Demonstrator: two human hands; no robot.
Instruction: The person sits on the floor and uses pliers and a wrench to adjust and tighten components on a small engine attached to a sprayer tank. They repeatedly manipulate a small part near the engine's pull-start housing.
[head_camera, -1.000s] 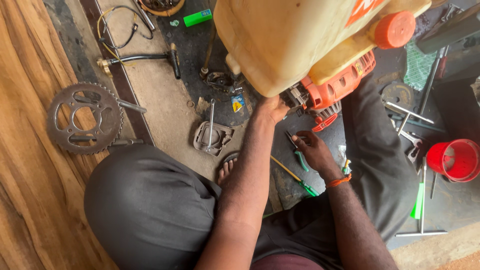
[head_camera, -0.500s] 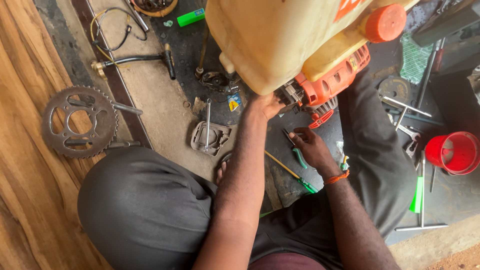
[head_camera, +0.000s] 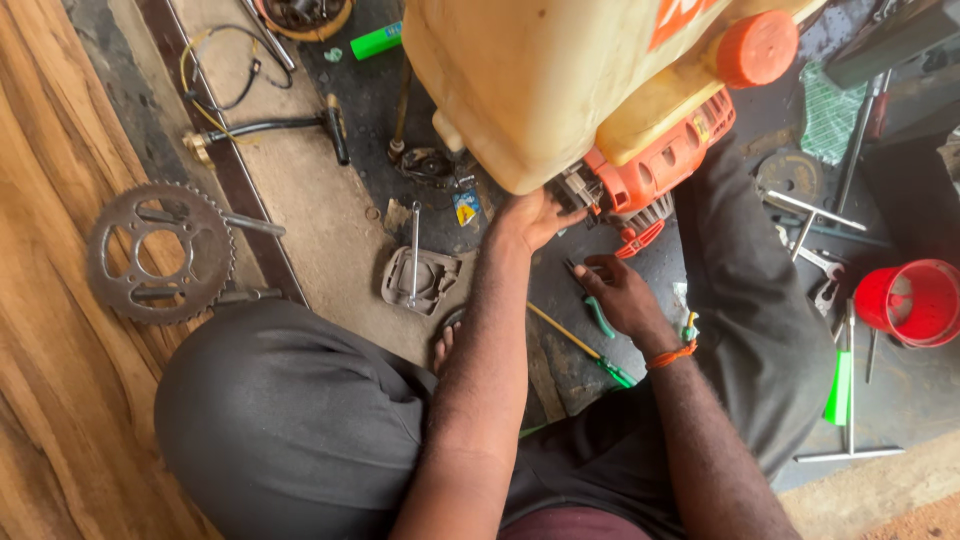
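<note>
- Left hand: fingers spread open, palm pressed against the underside of the machine where the yellowish tank meets the orange engine housing; it grips nothing and seems to steady the unit.
- Right hand: closed around green-handled pliers, tips pointing toward 11 o'clock at the engine; an orange band sits on the wrist.
- Machine: top centre of the view, at 12 to 1 o'clock from the hands, tilted, with an orange round cap at its upper right.
- Handling note: the job looks like work on a small part under the housing; best to keep the left palm braced so the tank cannot swing, and bring the pliers in squarely.
- Small yellow-and-blue sachet: flat on the dark floor, at 9 o'clock of the left hand, just beside it.
- Orange panel with white marking on the tank: at 12 o'clock, top edge, partly cut off.
- Green tube: at 11 o'clock, well apart.
- Red cup: at 3 o'clock, far right.
- Sprocket: at 9 o'clock, on the wooden boards.
</note>
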